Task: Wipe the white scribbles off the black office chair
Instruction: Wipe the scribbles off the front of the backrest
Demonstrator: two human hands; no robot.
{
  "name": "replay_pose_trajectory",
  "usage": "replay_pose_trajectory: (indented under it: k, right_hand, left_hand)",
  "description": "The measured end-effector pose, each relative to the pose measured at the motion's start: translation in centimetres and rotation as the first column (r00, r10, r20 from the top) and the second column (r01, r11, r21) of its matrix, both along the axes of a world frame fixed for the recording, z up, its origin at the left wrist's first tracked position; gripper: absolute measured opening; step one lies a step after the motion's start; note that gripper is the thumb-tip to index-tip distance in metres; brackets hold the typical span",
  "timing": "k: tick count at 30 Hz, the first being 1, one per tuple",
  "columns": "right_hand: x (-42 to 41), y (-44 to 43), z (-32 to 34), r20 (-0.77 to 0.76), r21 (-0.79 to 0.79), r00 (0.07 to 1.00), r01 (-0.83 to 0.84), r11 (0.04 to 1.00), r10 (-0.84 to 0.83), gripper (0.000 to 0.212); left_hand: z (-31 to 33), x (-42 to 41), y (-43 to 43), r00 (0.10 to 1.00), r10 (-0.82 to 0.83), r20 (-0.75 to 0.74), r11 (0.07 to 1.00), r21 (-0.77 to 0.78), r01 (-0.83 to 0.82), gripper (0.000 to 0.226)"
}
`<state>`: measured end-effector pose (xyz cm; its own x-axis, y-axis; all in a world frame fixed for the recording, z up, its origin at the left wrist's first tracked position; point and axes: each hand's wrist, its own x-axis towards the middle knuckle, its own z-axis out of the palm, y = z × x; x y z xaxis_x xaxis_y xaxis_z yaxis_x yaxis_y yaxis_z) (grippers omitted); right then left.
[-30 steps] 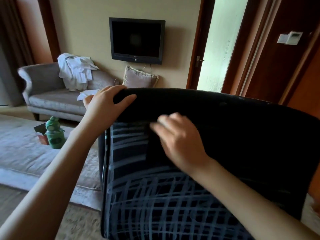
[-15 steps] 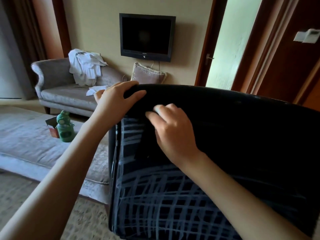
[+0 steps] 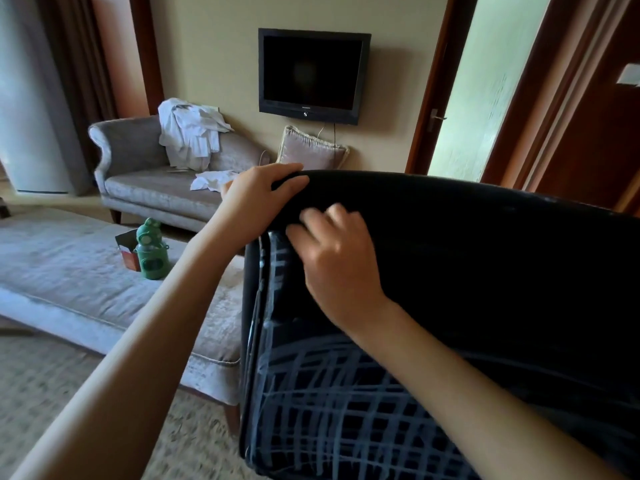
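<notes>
You are gripping the top left corner of the black office chair [image 3: 485,258] with your left hand [image 3: 258,199], fingers curling over its rim. Your right hand [image 3: 337,268] is pressing on the chair back just below. Its fingertips [image 3: 299,234] are blurring, so whether they are pinching a cloth cannot be told. White scribbles [image 3: 329,403] are crossing the lower back.

1 head view, down, close to chair [image 3: 485,271]
</notes>
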<state>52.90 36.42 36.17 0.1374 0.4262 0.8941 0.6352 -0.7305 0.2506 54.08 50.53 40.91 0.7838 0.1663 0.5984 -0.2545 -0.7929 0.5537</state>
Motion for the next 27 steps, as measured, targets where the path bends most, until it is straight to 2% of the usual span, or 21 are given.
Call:
replay_pose_trajectory:
  k: [2,4,6,8,9,12,14,17,19,21,24,27]
  right_hand:
    - [-1.2,0.2,-3.3,0.004,-0.081,0.999,-0.043,0.996,0.043,0.027]
    - [-2.5,-0.1,-6.6,0.031,-0.236,0.993,-0.103,0.966,0.113,0.024]
    - [-2.3,-0.3,-6.4,0.034,-0.328,0.986,-0.144,0.934,0.164,0.024]
    - [-1.0,0.4,-3.4,0.036,-0.277,0.987,-0.141,0.95,0.157,0.035]
    - [-0.3,0.9,-1.5,0.039,-0.224,0.992,-0.11,0.968,0.122,0.034]
    - [0.9,1.9,0.8,0.004,-0.088,0.999,-0.048,0.995,0.049,0.014]
    - [-0.1,1.9,-1.7,-0.004,-0.119,0.997,-0.08,0.99,0.08,0.015]
    - [-2.2,0.7,-6.3,0.025,-0.307,0.981,-0.174,0.936,0.191,0.022]
    - [-1.8,0.7,-6.1,0.036,-0.377,0.975,-0.191,0.906,0.22,0.02]
    - [-0.5,1.8,-3.4,0.064,-0.344,0.979,-0.162,0.925,0.195,0.017]
    - [1.3,3.5,0.8,0.084,-0.192,0.987,-0.116,0.974,0.134,0.022]
    - [1.4,3.8,0.8,0.059,-0.141,0.99,-0.119,0.983,0.128,0.025]
  left_hand:
    - [0.3,0.0,0.5,0.999,-0.035,-0.019,0.999,-0.003,0.035,0.039]
    - [0.5,0.0,0.8,0.995,-0.091,-0.037,0.996,-0.019,0.09,0.036]
    - [0.6,-0.2,1.0,0.988,-0.145,-0.044,0.988,-0.058,0.143,0.034]
    - [0.4,-0.6,1.0,0.986,-0.164,-0.022,0.981,-0.11,0.16,0.034]
    - [0.1,-0.7,1.0,0.987,-0.159,0.001,0.976,-0.148,0.157,0.033]
    - [-1.6,-1.3,1.5,0.988,-0.146,0.057,0.928,-0.337,0.157,0.027]
    - [-2.8,-1.6,1.9,0.979,-0.184,0.09,0.881,-0.427,0.204,0.017]
    - [-3.8,-1.8,2.6,0.975,-0.205,0.091,0.855,-0.468,0.223,0.012]
    - [-4.0,-1.8,2.9,0.971,-0.23,0.071,0.844,-0.481,0.236,0.012]
    - [-3.9,-1.6,3.1,0.965,-0.258,0.057,0.83,-0.498,0.251,0.012]
    - [-3.7,-1.4,3.6,0.949,-0.315,0.022,0.804,-0.524,0.28,0.014]
    - [-3.7,-1.3,4.6,0.893,-0.451,-0.013,0.74,-0.565,0.365,0.017]
